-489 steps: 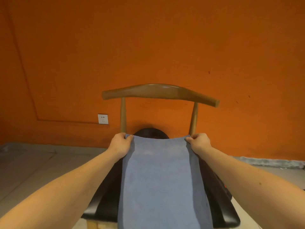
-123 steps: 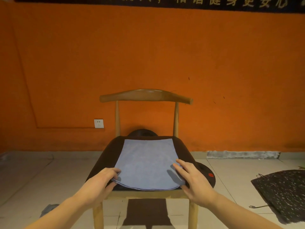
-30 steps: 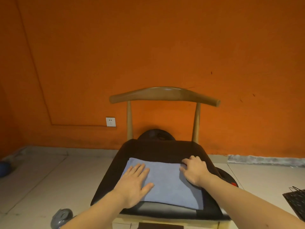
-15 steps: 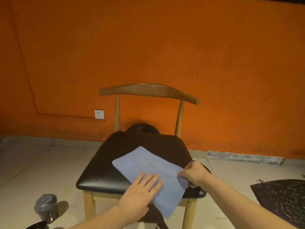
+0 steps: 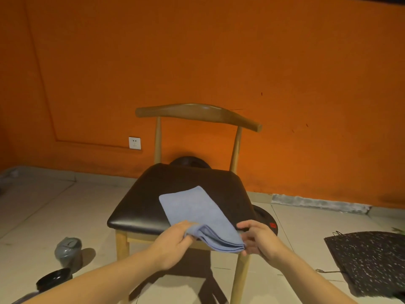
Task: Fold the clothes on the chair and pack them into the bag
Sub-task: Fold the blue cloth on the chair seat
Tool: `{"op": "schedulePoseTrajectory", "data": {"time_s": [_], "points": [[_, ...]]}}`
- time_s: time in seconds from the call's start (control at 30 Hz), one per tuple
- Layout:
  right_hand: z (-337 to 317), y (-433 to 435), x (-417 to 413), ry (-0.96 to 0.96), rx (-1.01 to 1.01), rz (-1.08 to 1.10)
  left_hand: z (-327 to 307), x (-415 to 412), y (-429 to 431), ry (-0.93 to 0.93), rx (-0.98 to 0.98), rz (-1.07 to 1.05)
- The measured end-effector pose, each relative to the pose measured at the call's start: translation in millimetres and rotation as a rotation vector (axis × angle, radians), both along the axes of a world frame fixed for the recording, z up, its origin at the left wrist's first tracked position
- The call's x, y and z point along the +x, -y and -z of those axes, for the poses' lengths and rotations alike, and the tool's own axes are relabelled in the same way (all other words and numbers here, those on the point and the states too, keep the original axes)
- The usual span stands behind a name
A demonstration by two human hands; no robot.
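Folded blue-grey terry cloth point(image 5: 197, 211) in the lower centre of the frame; far end flat on the black padded seat of the wooden chair point(image 5: 153, 194), near end raised past the seat's front edge; slanted along its long axis, from upper left down toward lower right; stacked fold edges showing at the near right corner.

Left hand point(image 5: 173, 244) clamped on the near left corner, fingers curled round bunched fabric; right hand point(image 5: 260, 240) closed on the near right corner, thumb above, fingertips beneath the layers; hands apart, one at each end of the near edge.

Flat black white-speckled bag point(image 5: 368, 260) on the tiled floor at the lower right of the frame, well apart from the chair; thin handles at its upper left corner, so mouth probably toward the chair.

Folding seemingly done; packing next. Bag to the right of both hands, right hand the nearer; likely a swing rightward and down, narrow end of the cloth leading. Risk of layers sliding apart if carried by corners alone.
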State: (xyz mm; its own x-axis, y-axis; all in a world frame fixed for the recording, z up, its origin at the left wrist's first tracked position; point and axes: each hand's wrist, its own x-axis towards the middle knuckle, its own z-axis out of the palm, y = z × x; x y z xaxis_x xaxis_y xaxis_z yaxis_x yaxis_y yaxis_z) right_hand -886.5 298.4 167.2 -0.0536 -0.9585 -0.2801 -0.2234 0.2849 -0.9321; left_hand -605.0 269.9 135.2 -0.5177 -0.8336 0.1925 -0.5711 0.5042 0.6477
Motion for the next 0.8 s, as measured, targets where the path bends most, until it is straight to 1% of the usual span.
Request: {"op": "schedulePoseTrajectory", "data": {"time_s": [0.07,0.13,0.23,0.3,0.37,0.47,0.57,0.67,0.73,0.8], "points": [[5,-1,-4,-0.017,-0.088,-0.056,-5,-5,1,-0.102,0.133,-0.068],[13,-1,-8,-0.104,-0.179,-0.117,-9,-9,2,-0.206,0.225,-0.089],[18,-1,-2,-0.354,-0.239,-0.224,-14,-11,4,-0.299,0.286,-0.16],[16,3,5,-0.454,-0.329,-0.2,-17,-11,8,-0.307,0.327,-0.21],[8,10,10,-0.536,-0.438,-0.156,-17,-10,12,-0.332,0.353,-0.189],[-2,26,15,-0.516,-0.454,-0.126,-20,-5,13,-0.387,0.333,-0.123],[-14,42,22,-0.461,-0.453,-0.12,-25,-2,18,-0.431,0.23,-0.092],[-32,63,35,-0.325,-0.396,-0.138,-33,-2,28,-0.559,0.218,-0.17],[-41,78,45,-0.29,-0.4,-0.119,-36,0,38,-0.623,0.204,-0.256],[-46,95,58,-0.307,-0.406,-0.09,-37,4,51,-0.628,0.203,-0.39]]}}
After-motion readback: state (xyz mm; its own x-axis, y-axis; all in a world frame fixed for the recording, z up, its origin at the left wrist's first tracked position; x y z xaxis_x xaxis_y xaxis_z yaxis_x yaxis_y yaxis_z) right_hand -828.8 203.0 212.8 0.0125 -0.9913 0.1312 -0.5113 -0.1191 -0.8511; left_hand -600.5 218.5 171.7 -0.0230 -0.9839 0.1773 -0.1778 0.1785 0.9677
